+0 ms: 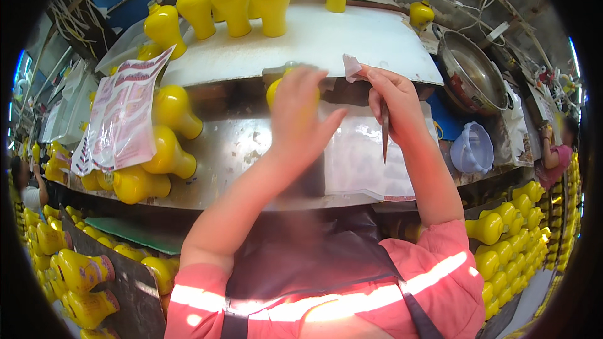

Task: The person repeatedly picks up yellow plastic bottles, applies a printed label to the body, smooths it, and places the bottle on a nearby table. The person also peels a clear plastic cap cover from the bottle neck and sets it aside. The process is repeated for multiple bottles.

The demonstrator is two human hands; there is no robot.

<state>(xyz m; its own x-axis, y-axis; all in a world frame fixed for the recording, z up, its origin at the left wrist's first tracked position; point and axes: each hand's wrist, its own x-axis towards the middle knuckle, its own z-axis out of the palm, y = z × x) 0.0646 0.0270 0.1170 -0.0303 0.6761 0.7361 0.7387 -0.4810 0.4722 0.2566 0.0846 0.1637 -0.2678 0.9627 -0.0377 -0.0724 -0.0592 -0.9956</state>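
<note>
My left hand (296, 110) is over a yellow bottle (274, 92) at the middle of the bench, blurred by motion. Its thumb sticks out to the right, apart from the fingers, and the hand hides most of the bottle. Whether the palm touches the bottle I cannot tell. To the right, my right hand (397, 102) pinches a small pale pink piece of decal paper (351, 68) at its fingertips. A slim, pointed metal tool (385, 135) is also held in that hand, its tip down. Below lies a pale printed sheet (370, 163) on the metal bench top (235, 141).
Several yellow vase-shaped bottles (230, 6) stand on the white board (352, 34); others lie at left beside a pink decal sheet (122, 113). A metal basin (471, 69) and a lilac plastic basket (471, 149) are at right. Racked bottles (512, 245) flank me; a person (553, 157) is far right.
</note>
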